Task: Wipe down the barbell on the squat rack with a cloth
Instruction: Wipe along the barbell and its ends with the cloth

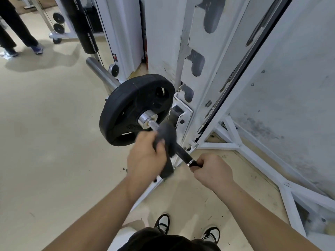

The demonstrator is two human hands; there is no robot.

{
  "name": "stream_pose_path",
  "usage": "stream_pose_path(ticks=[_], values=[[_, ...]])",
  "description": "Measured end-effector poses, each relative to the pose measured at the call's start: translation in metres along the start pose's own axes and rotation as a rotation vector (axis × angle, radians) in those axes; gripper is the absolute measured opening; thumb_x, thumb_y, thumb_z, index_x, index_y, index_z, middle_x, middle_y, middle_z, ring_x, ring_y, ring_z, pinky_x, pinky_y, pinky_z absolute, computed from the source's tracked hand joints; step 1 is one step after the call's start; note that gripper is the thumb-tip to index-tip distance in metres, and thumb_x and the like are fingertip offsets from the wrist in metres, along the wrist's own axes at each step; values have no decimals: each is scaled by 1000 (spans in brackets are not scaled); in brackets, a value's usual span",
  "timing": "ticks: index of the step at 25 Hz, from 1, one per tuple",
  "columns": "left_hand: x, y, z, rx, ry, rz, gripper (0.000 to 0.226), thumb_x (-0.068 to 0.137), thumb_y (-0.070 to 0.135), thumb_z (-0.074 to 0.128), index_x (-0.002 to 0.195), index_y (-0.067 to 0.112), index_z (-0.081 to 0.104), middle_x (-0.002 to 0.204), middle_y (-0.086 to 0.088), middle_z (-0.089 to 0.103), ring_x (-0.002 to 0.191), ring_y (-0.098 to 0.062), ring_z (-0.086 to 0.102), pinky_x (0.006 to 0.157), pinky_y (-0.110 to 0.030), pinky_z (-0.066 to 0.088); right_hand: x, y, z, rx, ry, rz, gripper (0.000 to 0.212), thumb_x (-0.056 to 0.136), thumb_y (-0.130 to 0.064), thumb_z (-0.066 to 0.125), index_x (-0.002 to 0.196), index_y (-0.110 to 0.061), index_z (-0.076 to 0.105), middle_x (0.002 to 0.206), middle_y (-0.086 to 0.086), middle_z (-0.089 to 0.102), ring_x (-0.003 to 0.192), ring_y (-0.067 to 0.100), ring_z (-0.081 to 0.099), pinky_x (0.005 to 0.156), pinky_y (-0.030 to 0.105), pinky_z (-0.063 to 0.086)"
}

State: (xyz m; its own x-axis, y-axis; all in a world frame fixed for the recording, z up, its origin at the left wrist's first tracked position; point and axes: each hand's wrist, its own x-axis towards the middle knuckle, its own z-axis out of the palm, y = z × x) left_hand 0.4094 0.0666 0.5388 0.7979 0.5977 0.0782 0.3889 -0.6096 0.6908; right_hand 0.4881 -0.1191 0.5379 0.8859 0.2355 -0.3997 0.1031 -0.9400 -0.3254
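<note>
Barbell [181, 153] runs from the squat rack [197, 73] toward the camera, sitting in the white rack's hook, with a black weight plate [126, 105] loaded on the far side of the collar and the bare sleeve poking out past it. The dark grey cloth [167, 136] is wrapped over the shaft just this side of the silver collar, right where the knurling starts.

Left hand [145, 156] is closed around the cloth, fingers curled over it and squeezing it against the bar, with a loose tail of fabric hanging down below the fist. Right hand [212, 169] is in a full fist on the bar itself, nearer the body, just behind a shiny ring on the shaft. Looks like it's steadying the bar while the other one scrubs.

What I'd worry about: the cloth hand is really close to the collar and plate, so a hard push forward could jam knuckles into the metal. That dangling tail might also snag between bar and hook. And if the bracing hand loosens, the bar could spin instead of getting wiped, so you're just turning it in place.

Further out there's tan gym floor, the person's black-and-white sneakers [163, 223] below, and someone else's legs [16, 29] standing top left.
</note>
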Motion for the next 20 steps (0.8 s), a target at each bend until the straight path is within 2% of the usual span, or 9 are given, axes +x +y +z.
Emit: stream_pose_path(ticks=[2, 4, 6, 10, 12, 14, 15, 17, 20], values=[[27, 2, 4, 42, 119, -114, 23, 101, 33, 55, 116, 18, 63, 125, -2, 54, 96, -21, 53, 78, -35, 43, 1, 0, 1, 6, 3, -1, 9, 79, -33, 70, 77, -25, 68, 69, -6, 69, 66, 18, 68, 63, 28, 52], [32, 9, 27, 233, 58, -101, 29, 100, 28, 57, 123, 12, 62, 133, -13, 53, 108, -34, 54, 80, -43, 48, 2, 0, 2, 3, 17, -3, 11, 79, -33, 69, 76, -23, 69, 68, -5, 69, 65, 19, 68, 63, 29, 53], [12, 14, 51, 316, -14, 3, 28, 95, 20, 63, 120, 8, 64, 129, -18, 56, 109, -38, 53, 79, -44, 53, 1, 1, 3, 14, 19, 0, 11, 78, -35, 70, 75, -24, 69, 67, -5, 69, 65, 19, 67, 63, 29, 52], [-48, 7, 70, 132, -109, 175, 29, 86, 10, 67, 115, 10, 67, 123, -12, 58, 103, -35, 59, 66, -41, 57, 2, 9, 4, 99, 28, 25, 14, 76, -39, 74, 73, -26, 71, 66, -6, 68, 65, 18, 64, 59, 28, 46], [-72, 0, 62, 4, -253, 238, 27, 89, 13, 60, 114, 12, 70, 118, -6, 60, 100, -29, 64, 73, -35, 56, 0, 19, 4, 172, 6, 2, 21, 74, -43, 78, 77, -23, 73, 70, -6, 68, 68, 15, 62, 60, 28, 44], [-65, -2, 48, -54, -205, 234, 27, 90, 17, 60, 114, 15, 74, 116, -1, 64, 99, -23, 66, 74, -25, 49, -7, 30, 0, 259, 2, -18, 23, 72, -41, 84, 90, -30, 76, 85, -13, 69, 79, 8, 63, 67, 29, 48], [-55, 0, 41, -27, -123, 253, 28, 91, 18, 62, 117, 16, 73, 118, 0, 64, 100, -20, 65, 72, -24, 47, -11, 36, -2, 282, -4, -15, 29, 71, -39, 86, 97, -32, 75, 90, -16, 68, 81, 5, 63, 71, 29, 49], [-34, 10, 37, 87, -22, 308, 32, 94, 22, 63, 124, 19, 70, 129, 2, 61, 104, -19, 59, 67, -29, 51, -18, 49, -7, 219, -37, 1, 23, 69, -40, 86, 86, -32, 74, 84, -14, 69, 75, 3, 63, 68, 30, 51], [-31, 28, 58, 348, -192, 334, 34, 96, 30, 58, 130, 25, 64, 141, 4, 53, 106, -25, 53, 67, -35, 56, -28, 55, -6, 147, -60, 36, 16, 69, -41, 83, 74, -29, 73, 68, -8, 67, 62, 11, 63, 55, 29, 47]])
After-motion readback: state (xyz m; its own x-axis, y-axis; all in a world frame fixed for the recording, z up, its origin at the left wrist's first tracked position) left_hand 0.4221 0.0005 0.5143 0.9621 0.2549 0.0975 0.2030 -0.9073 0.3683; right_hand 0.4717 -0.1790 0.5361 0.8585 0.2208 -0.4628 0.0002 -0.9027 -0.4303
